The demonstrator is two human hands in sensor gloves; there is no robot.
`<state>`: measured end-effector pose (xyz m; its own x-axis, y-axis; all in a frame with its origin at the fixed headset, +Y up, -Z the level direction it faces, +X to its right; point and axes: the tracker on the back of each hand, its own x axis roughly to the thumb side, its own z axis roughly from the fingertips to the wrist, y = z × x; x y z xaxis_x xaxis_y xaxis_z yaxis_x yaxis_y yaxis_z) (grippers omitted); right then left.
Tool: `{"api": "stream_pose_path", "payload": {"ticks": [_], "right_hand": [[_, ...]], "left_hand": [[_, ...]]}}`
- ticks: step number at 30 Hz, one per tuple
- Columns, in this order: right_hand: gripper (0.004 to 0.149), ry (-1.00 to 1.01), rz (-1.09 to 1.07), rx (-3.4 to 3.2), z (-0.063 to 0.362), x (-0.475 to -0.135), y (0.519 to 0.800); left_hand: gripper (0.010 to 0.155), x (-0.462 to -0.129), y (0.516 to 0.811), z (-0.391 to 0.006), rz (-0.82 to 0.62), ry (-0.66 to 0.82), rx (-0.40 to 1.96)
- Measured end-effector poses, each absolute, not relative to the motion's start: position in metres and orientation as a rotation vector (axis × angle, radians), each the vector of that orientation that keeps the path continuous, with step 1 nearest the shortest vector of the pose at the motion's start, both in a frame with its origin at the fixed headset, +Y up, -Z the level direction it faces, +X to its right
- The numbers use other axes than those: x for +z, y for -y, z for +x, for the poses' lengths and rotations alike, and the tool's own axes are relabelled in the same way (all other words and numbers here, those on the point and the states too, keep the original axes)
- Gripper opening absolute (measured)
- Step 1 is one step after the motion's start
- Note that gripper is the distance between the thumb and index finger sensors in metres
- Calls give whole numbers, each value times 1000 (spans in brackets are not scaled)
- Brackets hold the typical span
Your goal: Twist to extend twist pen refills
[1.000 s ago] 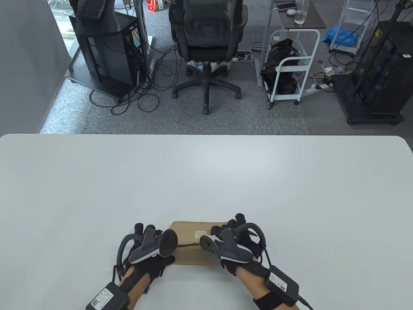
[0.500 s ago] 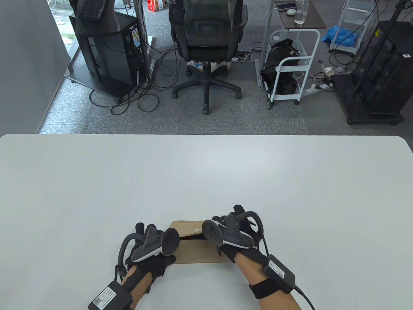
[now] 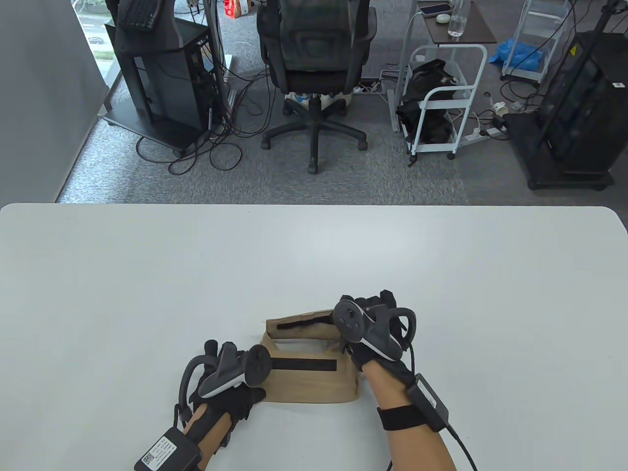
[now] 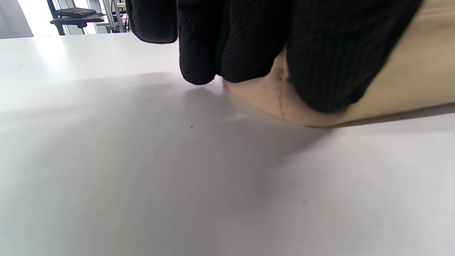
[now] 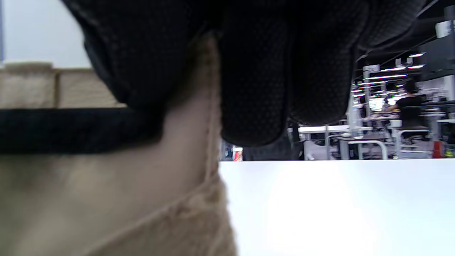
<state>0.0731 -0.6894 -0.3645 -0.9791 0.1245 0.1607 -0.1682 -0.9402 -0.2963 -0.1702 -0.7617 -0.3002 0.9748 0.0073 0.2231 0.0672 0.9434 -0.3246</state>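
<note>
The right hand [image 3: 375, 326] grips the raised flap [image 3: 306, 325] of the tan pouch [image 3: 314, 380]. The left hand [image 3: 228, 380] presses its left end, fingers [image 4: 227, 46] curled. It lies near the desk's [image 3: 147, 274] near edge, long axis left to right.

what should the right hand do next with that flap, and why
Probably keep folding the flap fully back: the right hand grips its right end, half raised, while the left hand presses the tan pouch down. No pens show yet.
</note>
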Motion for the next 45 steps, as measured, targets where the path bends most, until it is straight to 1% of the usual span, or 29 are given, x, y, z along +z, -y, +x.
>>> {"api": "stream_pose_path", "payload": {"ticks": [1,6,11,13,15,17,19,22,23,25,28,32,37,41,45], "right_hand": [[49,427,196,2933,76,-366,690],[46,364,190,2887,80,-365,691],[45,269,219,2858,83,-362,688],[45,262,220,2848,83,-360,686],[46,261,223,2851,83,-359,684],[46,265,229,2844,83,-358,682],[45,256,224,2830,83,-357,679],[45,260,218,2818,83,-357,677],[45,260,216,2818,83,-357,677],[45,255,217,2818,83,-357,677],[44,242,211,2822,84,-357,676],[44,243,214,2827,83,-356,676],[44,236,220,2835,83,-356,676],[44,238,226,2844,82,-356,676],[44,238,227,2846,81,-356,676]], "left_hand": [[65,-300,762,-170,-336,225,-30],[65,-299,762,-171,-322,235,-28],[68,-292,763,-171,-281,281,-61],[72,-292,760,-174,-297,295,-75],[73,-292,752,-179,-296,277,-57],[71,-292,737,-187,-252,254,-18],[69,-290,715,-194,-129,240,62],[62,-288,689,-194,-1,268,138],[56,-287,678,-190,65,294,180],[47,-288,665,-180,128,326,232],[44,-294,653,-159,174,369,257],[43,-305,657,-128,145,413,229],[41,-318,676,-92,136,471,30],[41,-328,689,-87,92,482,22],[41,-335,699,-91,-44,501,59]]}}
